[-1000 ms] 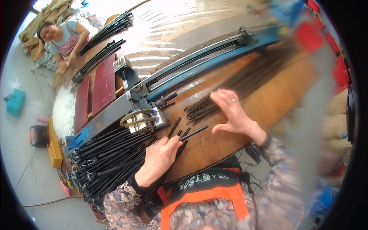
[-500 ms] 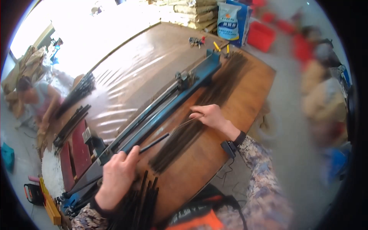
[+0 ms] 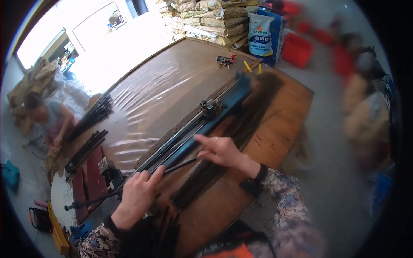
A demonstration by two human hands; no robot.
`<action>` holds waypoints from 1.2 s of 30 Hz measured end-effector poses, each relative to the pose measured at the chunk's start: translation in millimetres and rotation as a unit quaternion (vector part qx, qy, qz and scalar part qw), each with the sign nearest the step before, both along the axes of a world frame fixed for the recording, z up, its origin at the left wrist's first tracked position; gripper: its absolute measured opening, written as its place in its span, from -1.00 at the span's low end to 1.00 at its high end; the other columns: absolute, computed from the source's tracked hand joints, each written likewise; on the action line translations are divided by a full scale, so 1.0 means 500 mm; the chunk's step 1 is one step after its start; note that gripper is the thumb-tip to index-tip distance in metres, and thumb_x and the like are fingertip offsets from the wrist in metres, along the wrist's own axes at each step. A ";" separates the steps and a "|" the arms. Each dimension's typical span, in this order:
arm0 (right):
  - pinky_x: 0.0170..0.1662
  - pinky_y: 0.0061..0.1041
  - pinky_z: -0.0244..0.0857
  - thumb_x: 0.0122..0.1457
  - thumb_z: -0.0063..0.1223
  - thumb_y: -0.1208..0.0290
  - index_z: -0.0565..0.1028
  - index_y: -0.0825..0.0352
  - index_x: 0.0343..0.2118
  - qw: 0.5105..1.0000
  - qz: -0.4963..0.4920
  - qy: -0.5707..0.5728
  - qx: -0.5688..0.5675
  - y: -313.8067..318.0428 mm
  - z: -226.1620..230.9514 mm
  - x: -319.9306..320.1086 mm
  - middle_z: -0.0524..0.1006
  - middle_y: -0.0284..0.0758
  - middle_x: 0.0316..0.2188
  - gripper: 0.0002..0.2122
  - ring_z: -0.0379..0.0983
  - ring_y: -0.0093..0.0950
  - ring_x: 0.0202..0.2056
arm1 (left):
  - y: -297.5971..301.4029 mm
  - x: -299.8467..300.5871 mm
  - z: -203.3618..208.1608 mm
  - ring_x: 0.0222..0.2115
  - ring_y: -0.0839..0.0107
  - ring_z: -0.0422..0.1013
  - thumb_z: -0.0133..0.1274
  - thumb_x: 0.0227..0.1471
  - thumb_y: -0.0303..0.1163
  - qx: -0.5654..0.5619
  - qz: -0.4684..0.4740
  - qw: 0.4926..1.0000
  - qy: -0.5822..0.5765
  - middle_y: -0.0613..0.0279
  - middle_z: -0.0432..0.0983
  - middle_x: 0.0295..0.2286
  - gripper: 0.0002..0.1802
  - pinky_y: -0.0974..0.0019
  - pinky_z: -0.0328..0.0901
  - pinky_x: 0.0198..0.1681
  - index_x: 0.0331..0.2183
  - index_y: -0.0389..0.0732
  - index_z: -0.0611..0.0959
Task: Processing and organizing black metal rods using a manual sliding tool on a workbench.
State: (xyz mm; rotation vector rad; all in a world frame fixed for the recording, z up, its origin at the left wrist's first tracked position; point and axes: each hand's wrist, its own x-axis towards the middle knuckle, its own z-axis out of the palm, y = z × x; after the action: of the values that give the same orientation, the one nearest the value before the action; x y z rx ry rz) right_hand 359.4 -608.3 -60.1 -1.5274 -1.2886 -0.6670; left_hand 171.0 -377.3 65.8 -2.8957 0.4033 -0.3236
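My left hand (image 3: 140,195) is closed round a long black rod (image 3: 183,164), index finger lying along it. The rod slants up to the right, and its lower end, with a knob, sticks out to the left of that hand. At the rod's upper end my right hand (image 3: 223,152) has its thumb and curled fingers closed, with the index finger stretched out over the blue rail. Just beyond the hands lies a long blue metal rail (image 3: 230,96) with a dark metal slide block (image 3: 209,107). Beneath the right hand is a bundle of thin dark rods (image 3: 200,182).
Plastic sheeting (image 3: 150,94) covers the far part of the brown table (image 3: 275,129). Black rod bundles (image 3: 88,146) lie at left, near a seated person (image 3: 51,116). Yellow-handled pliers (image 3: 248,66) and stacked sacks (image 3: 211,19) are at the back. More black rods stand near my body.
My right hand has come down and left to the rod's upper end. The thin strand that ran from it to the rod no longer shows. The rod's knobbed end now shows at left.
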 end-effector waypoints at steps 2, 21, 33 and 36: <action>-0.44 -0.27 0.44 0.20 0.19 0.36 0.48 0.17 0.10 0.977 -0.194 0.011 -0.089 -0.015 -0.040 0.023 0.52 -0.23 -0.62 -0.62 0.55 -0.24 -0.52 | 0.032 -0.020 0.008 -0.42 0.24 0.42 0.03 -0.04 -0.51 0.024 0.022 0.999 -0.020 0.25 0.40 -0.50 -0.39 0.18 0.37 -0.36 0.12 0.00 0.56; -0.47 -0.39 0.30 0.24 0.12 0.50 0.61 0.26 -0.09 1.000 0.010 -0.001 -0.021 -0.018 0.015 0.028 0.50 -0.25 -0.53 -0.81 0.40 -0.31 -0.55 | 0.035 -0.217 0.138 -0.45 0.19 0.39 0.14 0.03 -0.52 -0.014 0.167 0.961 -0.218 0.18 0.39 -0.51 -0.75 0.17 0.33 -0.37 -0.20 -0.16 0.53; -0.23 -0.43 0.31 0.13 0.27 0.43 0.64 0.30 -0.36 0.949 0.293 0.023 -0.118 0.392 0.200 -0.116 0.61 -0.33 -0.48 -0.93 0.47 -0.42 -0.47 | 0.083 -0.454 0.149 -0.43 0.00 0.40 0.13 0.15 -0.48 -0.073 0.326 0.900 -0.282 0.01 0.41 -0.49 -0.78 0.04 0.29 -0.38 -0.14 -0.23 0.57; -0.19 -0.42 0.26 0.10 0.30 0.41 0.65 0.27 -0.40 0.952 0.268 0.010 -0.151 0.427 0.176 -0.129 0.57 -0.33 -0.53 -0.93 0.44 -0.36 -0.46 | 0.101 -0.528 0.115 -0.43 0.00 0.40 0.12 0.16 -0.48 -0.087 0.370 0.887 -0.263 0.00 0.42 -0.49 -0.79 0.04 0.29 -0.39 -0.13 -0.24 0.57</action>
State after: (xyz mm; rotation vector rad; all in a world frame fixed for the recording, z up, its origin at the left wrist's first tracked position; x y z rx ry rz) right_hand 294.9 -394.8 27.9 -1.3190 -1.7540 -0.1056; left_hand -92.8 -326.8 123.3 -2.6879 -0.8302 -0.9866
